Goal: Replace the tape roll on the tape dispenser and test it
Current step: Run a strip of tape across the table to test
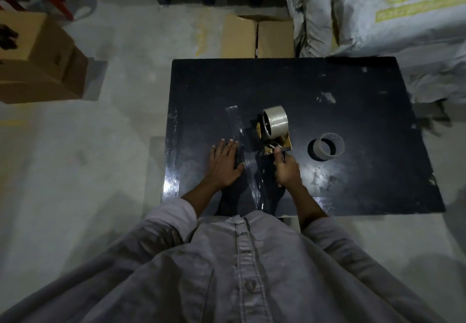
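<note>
Testing seems to be the step in hand. My right hand [287,171] grips the handle of the black-and-yellow metal tape dispenser [286,143]. Its full roll of clear glossy tape [276,121] sits seated on the hub just beyond my knuckles. My left hand [225,162] lies flat with straight fingers on the black desk [353,96], its thumb side against a long, wrinkled strip of clear tape [234,121] laid between my hands. The empty grey cardboard core [327,147] stands to the right of my right hand. Next, I judge, comes a tilt to cut the tape on the blade.
</note>
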`<state>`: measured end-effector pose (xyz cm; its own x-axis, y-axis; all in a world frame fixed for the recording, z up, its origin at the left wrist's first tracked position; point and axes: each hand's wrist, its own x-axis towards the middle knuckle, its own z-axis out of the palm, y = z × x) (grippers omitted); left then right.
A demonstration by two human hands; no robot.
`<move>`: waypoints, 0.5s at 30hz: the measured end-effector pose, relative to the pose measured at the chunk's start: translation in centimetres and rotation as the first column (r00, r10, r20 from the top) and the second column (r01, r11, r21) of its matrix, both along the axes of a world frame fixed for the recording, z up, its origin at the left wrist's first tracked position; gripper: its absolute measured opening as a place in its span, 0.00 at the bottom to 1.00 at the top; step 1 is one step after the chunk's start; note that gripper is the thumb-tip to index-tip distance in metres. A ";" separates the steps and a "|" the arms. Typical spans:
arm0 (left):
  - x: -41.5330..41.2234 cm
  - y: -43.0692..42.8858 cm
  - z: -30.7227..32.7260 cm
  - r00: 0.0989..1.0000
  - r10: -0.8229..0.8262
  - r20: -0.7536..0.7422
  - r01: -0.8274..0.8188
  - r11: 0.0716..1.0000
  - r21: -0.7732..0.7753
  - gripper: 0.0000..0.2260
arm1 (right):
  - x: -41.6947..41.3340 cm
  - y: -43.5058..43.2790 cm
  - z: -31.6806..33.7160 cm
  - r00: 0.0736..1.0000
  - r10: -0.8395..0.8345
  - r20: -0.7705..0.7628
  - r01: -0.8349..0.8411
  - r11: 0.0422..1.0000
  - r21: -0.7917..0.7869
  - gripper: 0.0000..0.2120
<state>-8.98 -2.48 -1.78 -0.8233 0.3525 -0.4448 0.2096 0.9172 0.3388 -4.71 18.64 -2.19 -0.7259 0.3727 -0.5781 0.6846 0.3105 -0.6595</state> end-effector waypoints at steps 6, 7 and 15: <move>-2.1 2.2 0.7 0.906 0.346 0.245 -0.423 0.769 0.479 0.17 | -0.1 0.3 1.5 0.894 -0.402 0.196 0.395 0.506 -0.766 0.39; -2.6 2.9 1.1 0.818 0.420 0.392 -0.574 0.636 0.516 0.17 | 0.0 0.7 1.5 0.876 -0.428 0.220 0.398 0.386 -0.832 0.39; -6.7 6.2 3.1 0.503 0.333 0.798 -0.863 0.242 0.444 0.20 | 1.1 5.6 2.4 0.917 -0.350 0.192 0.297 0.274 -0.915 0.39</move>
<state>-15.65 3.67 1.33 -0.6982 0.2169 -0.6822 -0.7015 -0.0175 0.7124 -3.66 24.23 0.21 -0.7094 -0.1615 -0.6860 0.5435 -0.7451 -0.3867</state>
